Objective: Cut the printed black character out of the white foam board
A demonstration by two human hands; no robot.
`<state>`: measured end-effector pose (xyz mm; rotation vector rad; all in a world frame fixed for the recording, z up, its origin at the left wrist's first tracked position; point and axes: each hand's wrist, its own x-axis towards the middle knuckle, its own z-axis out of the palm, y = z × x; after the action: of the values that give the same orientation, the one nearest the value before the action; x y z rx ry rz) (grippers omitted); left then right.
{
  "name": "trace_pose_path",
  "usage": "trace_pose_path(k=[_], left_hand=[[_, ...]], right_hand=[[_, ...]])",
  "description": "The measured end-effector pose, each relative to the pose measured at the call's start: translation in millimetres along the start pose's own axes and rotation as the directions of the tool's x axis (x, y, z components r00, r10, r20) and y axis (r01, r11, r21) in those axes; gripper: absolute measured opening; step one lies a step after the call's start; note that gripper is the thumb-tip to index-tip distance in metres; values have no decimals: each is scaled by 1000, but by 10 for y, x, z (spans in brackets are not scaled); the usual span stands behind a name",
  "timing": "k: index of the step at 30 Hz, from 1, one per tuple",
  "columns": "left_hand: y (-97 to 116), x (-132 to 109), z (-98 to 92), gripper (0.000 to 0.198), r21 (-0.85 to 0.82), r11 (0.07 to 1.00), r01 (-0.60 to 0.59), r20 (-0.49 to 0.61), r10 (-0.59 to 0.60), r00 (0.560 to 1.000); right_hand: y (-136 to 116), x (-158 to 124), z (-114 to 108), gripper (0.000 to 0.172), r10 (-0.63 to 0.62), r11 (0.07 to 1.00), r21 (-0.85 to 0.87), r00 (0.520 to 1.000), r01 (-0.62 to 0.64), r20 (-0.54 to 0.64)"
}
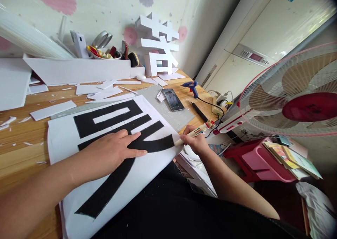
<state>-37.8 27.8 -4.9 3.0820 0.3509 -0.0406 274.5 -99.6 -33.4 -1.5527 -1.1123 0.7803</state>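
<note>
A large white sheet lies over the table's front edge, with a bold black character cutout on it. My left hand presses down on the black shape, its fingers spread. In my right hand is a thick multicolour pen with a small figure on its top end. The pen's tip meets the right end of a black stroke near the sheet's edge. Under the sheet's far side is a grey cutting mat.
A phone rests on the mat, with a blue glue gun and a black cutter-like tool beyond. White board strips litter the left. A white three-dimensional character stands behind. At right are a fan and a pink stool.
</note>
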Motion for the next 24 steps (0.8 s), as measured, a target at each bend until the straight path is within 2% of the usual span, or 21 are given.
trace_pose_path(k=[5, 7, 9, 10, 12, 15, 18, 24], left_hand=[[-87, -2, 57, 58, -171, 985, 12, -70, -24, 997], [-94, 9, 28, 51, -228, 973, 22, -67, -39, 997], [-77, 24, -35, 47, -267, 963, 45, -32, -56, 998], [-63, 32, -72, 47, -277, 959, 57, -6, -61, 998], [-37, 46, -139, 46, -274, 959, 76, 35, -69, 997], [-22, 55, -186, 49, -252, 965, 69, 62, -55, 997], [-28, 57, -182, 51, -236, 970, 57, 81, -39, 996], [-23, 66, -198, 57, -232, 971, 59, 132, -29, 991]], right_hand=[[-28, -4, 11, 27, 29, 989, 143, 999, -25, -20], [-104, -41, 94, 30, 1, 983, 183, 998, 11, -67], [-208, -107, 245, 32, -80, 986, 139, 993, 92, -86], [-260, -148, 341, 32, -127, 986, 99, 990, 133, -62], [-345, -234, 544, 30, -181, 983, 30, 981, 180, 68], [-393, -329, 790, 25, -178, 980, -51, 962, 193, 208], [-377, -356, 895, 24, -165, 976, -103, 963, 190, 212], [-344, -357, 902, 22, -208, 964, -119, 954, 237, 217]])
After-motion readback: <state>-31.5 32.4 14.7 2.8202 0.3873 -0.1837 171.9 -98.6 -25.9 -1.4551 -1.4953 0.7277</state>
